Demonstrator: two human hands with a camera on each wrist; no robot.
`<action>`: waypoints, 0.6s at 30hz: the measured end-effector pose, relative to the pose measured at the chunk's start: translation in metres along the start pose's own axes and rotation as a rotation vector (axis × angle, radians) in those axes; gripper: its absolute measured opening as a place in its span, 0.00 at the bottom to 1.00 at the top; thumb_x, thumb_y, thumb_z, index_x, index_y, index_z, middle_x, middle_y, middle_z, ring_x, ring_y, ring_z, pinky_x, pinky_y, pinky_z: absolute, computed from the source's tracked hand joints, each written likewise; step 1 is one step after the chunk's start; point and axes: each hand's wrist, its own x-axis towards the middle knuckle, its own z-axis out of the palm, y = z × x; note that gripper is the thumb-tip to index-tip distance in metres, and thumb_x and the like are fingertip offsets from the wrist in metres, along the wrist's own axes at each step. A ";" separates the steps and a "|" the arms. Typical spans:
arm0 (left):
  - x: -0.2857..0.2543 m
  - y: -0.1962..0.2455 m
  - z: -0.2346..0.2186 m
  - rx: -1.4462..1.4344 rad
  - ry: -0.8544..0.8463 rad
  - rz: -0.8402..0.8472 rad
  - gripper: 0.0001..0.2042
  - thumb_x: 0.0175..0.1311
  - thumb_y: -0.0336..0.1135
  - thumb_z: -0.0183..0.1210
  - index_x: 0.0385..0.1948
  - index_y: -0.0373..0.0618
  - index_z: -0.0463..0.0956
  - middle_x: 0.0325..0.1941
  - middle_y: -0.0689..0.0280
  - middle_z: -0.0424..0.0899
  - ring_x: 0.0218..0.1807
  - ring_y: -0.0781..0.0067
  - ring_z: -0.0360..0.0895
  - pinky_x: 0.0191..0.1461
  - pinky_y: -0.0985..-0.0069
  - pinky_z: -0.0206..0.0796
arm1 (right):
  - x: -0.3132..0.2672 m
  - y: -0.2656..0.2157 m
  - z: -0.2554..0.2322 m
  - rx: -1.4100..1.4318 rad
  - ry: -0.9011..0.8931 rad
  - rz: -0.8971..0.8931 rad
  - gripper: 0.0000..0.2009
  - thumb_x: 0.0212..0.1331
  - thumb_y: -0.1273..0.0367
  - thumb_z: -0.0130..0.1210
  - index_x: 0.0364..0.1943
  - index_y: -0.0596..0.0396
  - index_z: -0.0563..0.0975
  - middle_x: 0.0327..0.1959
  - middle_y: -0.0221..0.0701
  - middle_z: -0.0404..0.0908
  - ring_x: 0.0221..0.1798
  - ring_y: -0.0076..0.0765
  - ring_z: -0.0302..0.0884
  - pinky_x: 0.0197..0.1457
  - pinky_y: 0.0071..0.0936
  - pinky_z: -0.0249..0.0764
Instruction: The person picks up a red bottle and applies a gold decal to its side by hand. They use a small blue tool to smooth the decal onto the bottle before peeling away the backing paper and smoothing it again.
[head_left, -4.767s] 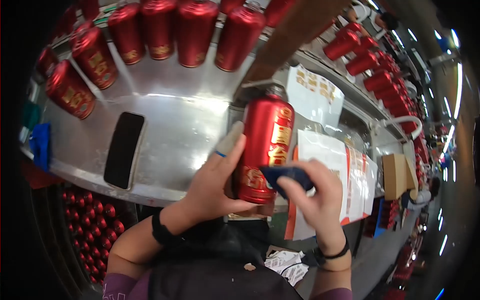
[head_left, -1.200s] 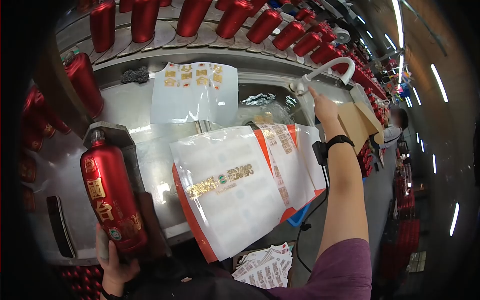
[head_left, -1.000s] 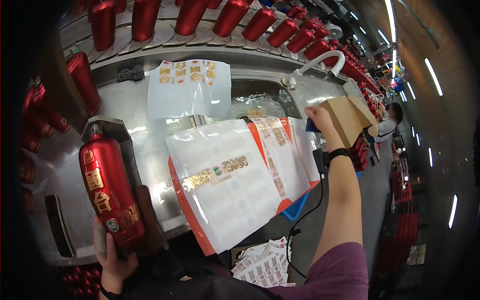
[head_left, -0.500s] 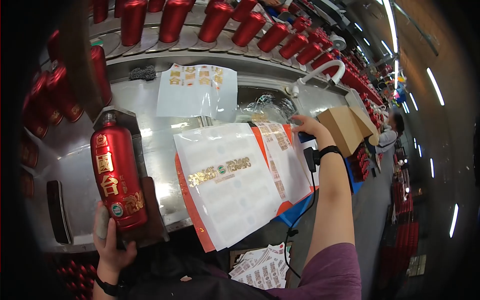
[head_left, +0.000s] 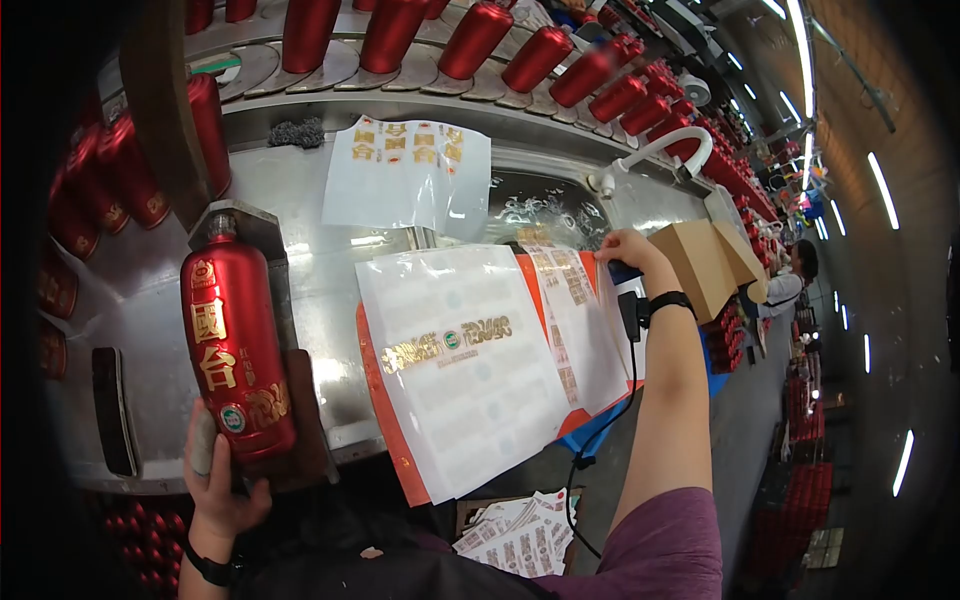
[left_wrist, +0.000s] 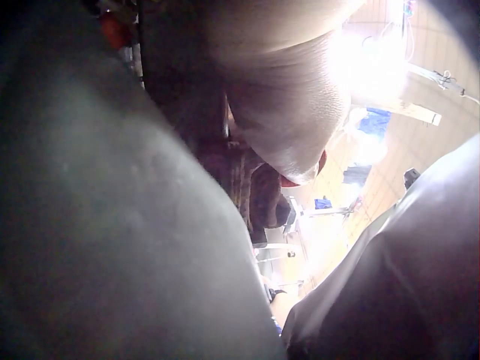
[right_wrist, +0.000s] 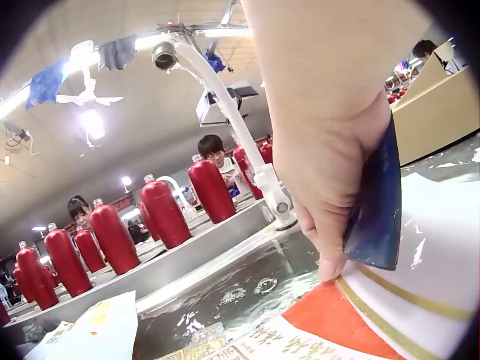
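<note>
A red bottle (head_left: pixel 235 340) with gold characters and a round green-and-white emblem lies in a dark cradle (head_left: pixel 305 400). My left hand (head_left: pixel 220 500) is at its base, straight fingers along its lower side and thumb apart; a grey cover sits on one finger. The left wrist view is mostly filled by blurred close shapes. Over on the right, my right hand (head_left: pixel 635 255) holds a dark blue scraper (right_wrist: pixel 379 210) against the palm. Its fingertips touch the top edge of the white sheets on red backing (right_wrist: pixel 322 311). Gold lettering runs across the large front transfer sheet (head_left: pixel 470 420).
Behind the sheets, a sink (head_left: pixel 560 195) holds water beside a white faucet (head_left: pixel 655 145). Another gold-lettered sheet (head_left: pixel 400 200) lies on the metal bench. Red bottles stand along a conveyor (head_left: pixel 340 65). A phone (head_left: pixel 113 410), cardboard box (head_left: pixel 700 265) and cable (head_left: pixel 590 450) are nearby.
Earlier my right hand pressed the scraper on the bottle. It then reached towards the faucet and came back to the sheets' far right edge. My left hand stayed at the bottle.
</note>
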 end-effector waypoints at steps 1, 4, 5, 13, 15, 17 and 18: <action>0.000 0.000 0.000 0.007 0.000 0.001 0.35 0.58 0.41 0.59 0.70 0.42 0.61 0.73 0.38 0.60 0.73 0.28 0.60 0.72 0.44 0.58 | -0.005 -0.002 0.000 0.001 0.000 0.004 0.09 0.50 0.66 0.71 0.32 0.53 0.85 0.30 0.29 0.86 0.34 0.28 0.79 0.41 0.28 0.73; 0.002 0.001 -0.001 -0.008 0.004 0.000 0.34 0.59 0.40 0.58 0.70 0.40 0.61 0.73 0.38 0.60 0.73 0.29 0.60 0.72 0.44 0.57 | -0.026 -0.017 0.001 -0.204 0.161 -0.074 0.09 0.50 0.64 0.69 0.32 0.53 0.86 0.30 0.33 0.85 0.34 0.34 0.81 0.42 0.32 0.73; 0.003 0.002 0.000 -0.010 0.005 0.004 0.34 0.59 0.40 0.58 0.70 0.40 0.61 0.73 0.38 0.60 0.73 0.29 0.60 0.72 0.44 0.57 | -0.033 -0.020 0.003 -0.280 0.297 -0.175 0.08 0.50 0.64 0.68 0.32 0.51 0.87 0.31 0.35 0.85 0.36 0.40 0.81 0.43 0.34 0.74; 0.013 0.007 -0.003 -0.062 0.015 0.003 0.35 0.53 0.31 0.60 0.68 0.36 0.63 0.73 0.38 0.61 0.74 0.32 0.59 0.75 0.48 0.54 | -0.102 -0.050 0.015 -0.428 0.613 -0.260 0.08 0.56 0.63 0.61 0.32 0.49 0.86 0.34 0.36 0.84 0.41 0.48 0.82 0.46 0.41 0.76; 0.016 0.008 -0.004 -0.078 0.010 -0.008 0.35 0.53 0.30 0.60 0.68 0.36 0.63 0.73 0.38 0.61 0.74 0.32 0.58 0.75 0.48 0.53 | -0.112 -0.051 0.018 -0.429 0.698 -0.286 0.08 0.58 0.62 0.59 0.33 0.49 0.85 0.33 0.37 0.85 0.40 0.49 0.83 0.45 0.43 0.76; 0.017 0.009 -0.006 -0.090 0.007 -0.021 0.35 0.52 0.29 0.60 0.68 0.36 0.63 0.73 0.38 0.61 0.74 0.32 0.58 0.75 0.48 0.53 | -0.114 -0.051 0.023 -0.469 0.738 -0.250 0.08 0.59 0.62 0.59 0.34 0.49 0.84 0.32 0.38 0.85 0.39 0.50 0.83 0.44 0.44 0.76; 0.018 0.010 -0.007 -0.104 0.001 -0.028 0.35 0.52 0.29 0.61 0.68 0.36 0.63 0.73 0.39 0.61 0.74 0.32 0.58 0.76 0.48 0.53 | -0.115 -0.051 0.025 -0.508 0.774 -0.214 0.08 0.60 0.61 0.58 0.34 0.49 0.83 0.31 0.39 0.85 0.38 0.51 0.83 0.43 0.45 0.76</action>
